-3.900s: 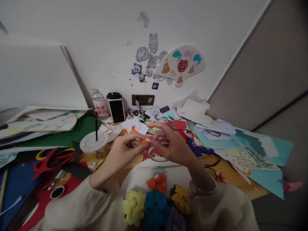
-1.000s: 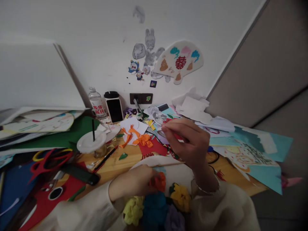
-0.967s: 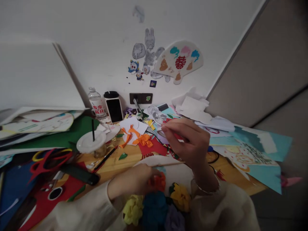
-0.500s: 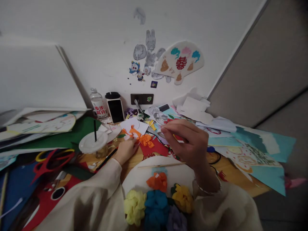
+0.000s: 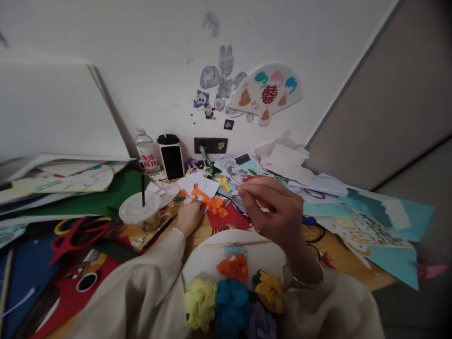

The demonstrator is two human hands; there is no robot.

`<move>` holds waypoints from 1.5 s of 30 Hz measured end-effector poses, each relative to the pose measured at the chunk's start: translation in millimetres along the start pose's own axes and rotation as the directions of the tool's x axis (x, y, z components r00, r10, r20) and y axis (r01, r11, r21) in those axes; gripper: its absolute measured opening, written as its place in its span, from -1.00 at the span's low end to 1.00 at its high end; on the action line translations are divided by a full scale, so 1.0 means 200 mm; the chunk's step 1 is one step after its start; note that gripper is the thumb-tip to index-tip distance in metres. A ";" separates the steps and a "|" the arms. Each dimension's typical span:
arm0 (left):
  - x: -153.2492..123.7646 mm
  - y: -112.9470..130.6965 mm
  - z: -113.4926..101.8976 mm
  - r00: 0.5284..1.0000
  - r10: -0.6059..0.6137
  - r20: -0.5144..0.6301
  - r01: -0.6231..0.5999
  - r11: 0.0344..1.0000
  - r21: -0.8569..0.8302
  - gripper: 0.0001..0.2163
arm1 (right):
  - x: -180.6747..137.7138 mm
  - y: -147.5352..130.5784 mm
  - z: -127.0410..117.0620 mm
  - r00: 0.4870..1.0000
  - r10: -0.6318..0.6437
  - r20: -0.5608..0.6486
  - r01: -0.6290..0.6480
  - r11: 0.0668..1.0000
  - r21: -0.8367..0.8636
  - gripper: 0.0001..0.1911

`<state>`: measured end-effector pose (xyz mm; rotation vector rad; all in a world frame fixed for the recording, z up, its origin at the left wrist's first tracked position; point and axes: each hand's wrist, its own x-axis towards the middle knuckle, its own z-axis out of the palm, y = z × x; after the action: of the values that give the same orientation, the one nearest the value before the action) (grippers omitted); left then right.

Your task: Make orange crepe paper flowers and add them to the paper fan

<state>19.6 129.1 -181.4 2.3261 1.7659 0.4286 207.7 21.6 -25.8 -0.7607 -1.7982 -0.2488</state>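
My left hand [image 5: 190, 217] rests low over the table at the edge of a white sheet, against crumpled orange paper [image 5: 216, 205]; its fingertips are too hidden to show a grip. Raised to the right, my right hand [image 5: 273, 207] pinches thumb and forefinger together; anything between the tips is too small to make out. Below the hands lies a white rounded board [image 5: 201, 256] bearing paper flowers: orange [image 5: 233, 267], yellow [image 5: 270, 292], pale yellow [image 5: 201, 303], blue [image 5: 232, 306] and purple [image 5: 261, 322]. A thin wooden stick [image 5: 240, 243] lies across it.
Red-handled scissors [image 5: 79, 235], a pencil [image 5: 158, 234] and a lidded cup with straw [image 5: 139, 207] are at left. Behind stand a water bottle [image 5: 147, 153] and a black-lidded cup [image 5: 172, 157]. Paper scraps cover the back; painted sheets [image 5: 367, 230] overhang the right edge.
The whole view has shifted slightly, moving most things a little to the right. Both hands keep nearly the same pose; the right stays pinched and raised.
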 end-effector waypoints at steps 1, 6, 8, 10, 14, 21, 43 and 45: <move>0.00 0.00 0.00 1.000 -0.008 -0.006 0.008 1.000 -0.017 -0.72 | 0.00 0.00 0.00 1.000 0.004 0.000 -0.004 1.000 -0.002 -0.84; 0.00 0.01 -0.05 0.996 -0.026 -0.091 0.010 0.985 -0.171 -0.78 | 0.01 -0.01 -0.01 0.999 0.051 0.001 -0.051 0.998 -0.038 -0.80; 0.02 0.02 -0.09 0.991 -0.040 -0.129 0.005 0.965 -0.264 -0.83 | 0.01 0.00 -0.02 0.997 0.076 0.009 -0.076 0.996 -0.047 -0.80; 0.03 0.03 -0.15 0.988 -0.053 -0.145 -0.006 0.926 -0.378 -0.87 | 0.01 0.01 -0.02 0.995 0.094 0.025 -0.093 0.995 -0.042 -0.80; 0.01 0.12 -0.32 0.989 -0.051 -0.139 -0.049 0.773 -0.633 -0.85 | 0.00 0.03 -0.03 0.985 0.115 0.128 -0.120 0.992 0.031 -0.75; -0.22 0.34 -0.53 0.996 -0.005 -0.084 -0.080 0.249 -0.965 -0.86 | -0.01 0.04 -0.02 0.929 0.130 0.347 -0.189 0.972 0.141 -0.80; -0.35 0.43 -0.53 0.991 0.063 -0.119 -0.131 0.242 -0.962 -0.86 | 0.00 0.02 -0.06 0.789 0.239 0.566 -0.394 0.904 0.168 -0.39; -0.35 0.43 -0.52 0.992 0.058 -0.116 -0.127 0.230 -0.965 -0.85 | 0.00 0.02 -0.06 0.787 0.244 0.567 -0.399 0.902 0.165 -0.41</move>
<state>44.7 35.9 -63.1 1.4001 0.7963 1.2123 219.2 19.0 -21.6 -0.9850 -2.1155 0.4933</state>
